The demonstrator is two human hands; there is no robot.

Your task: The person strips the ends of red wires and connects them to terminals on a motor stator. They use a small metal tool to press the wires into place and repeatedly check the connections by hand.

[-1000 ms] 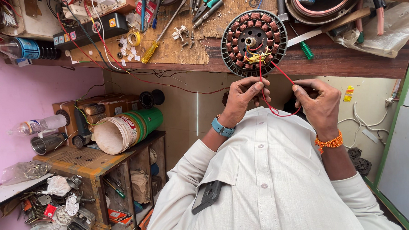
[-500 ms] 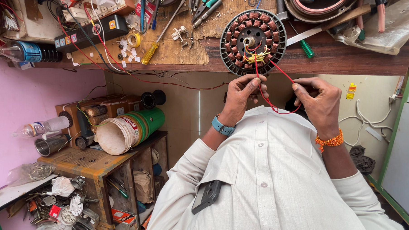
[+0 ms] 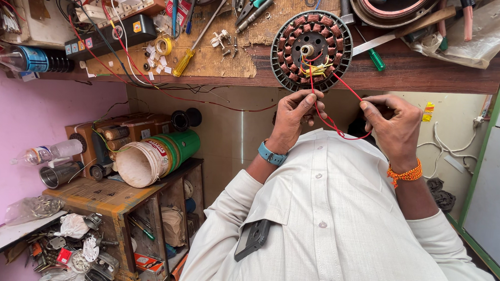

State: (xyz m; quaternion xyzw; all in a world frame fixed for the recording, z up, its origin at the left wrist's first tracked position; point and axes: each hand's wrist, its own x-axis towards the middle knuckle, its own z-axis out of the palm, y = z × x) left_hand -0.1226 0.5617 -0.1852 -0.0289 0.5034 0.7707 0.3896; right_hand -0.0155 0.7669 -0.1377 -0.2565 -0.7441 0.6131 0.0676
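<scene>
You are working the red lead wire (image 3: 339, 127) that runs from the wound stator (image 3: 312, 49) lying at the workbench (image 3: 429, 75) edge. Your left hand (image 3: 291, 117) and right hand (image 3: 393, 124) both pinch it, fingers closed. Next likely calls for steady tension while you guide the wire.

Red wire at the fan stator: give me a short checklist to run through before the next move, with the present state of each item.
1. Left hand pinches the red wire: ok.
2. Right hand grips the wire's other end: ok.
3. Wire runs to the centre of the stator: ok.
4. Stator fully on the workbench: not ok, it overhangs the near edge.
5. Wire end stripped: cannot tell.
6. Yellow-handled screwdriver clear of both hands: ok.
</scene>
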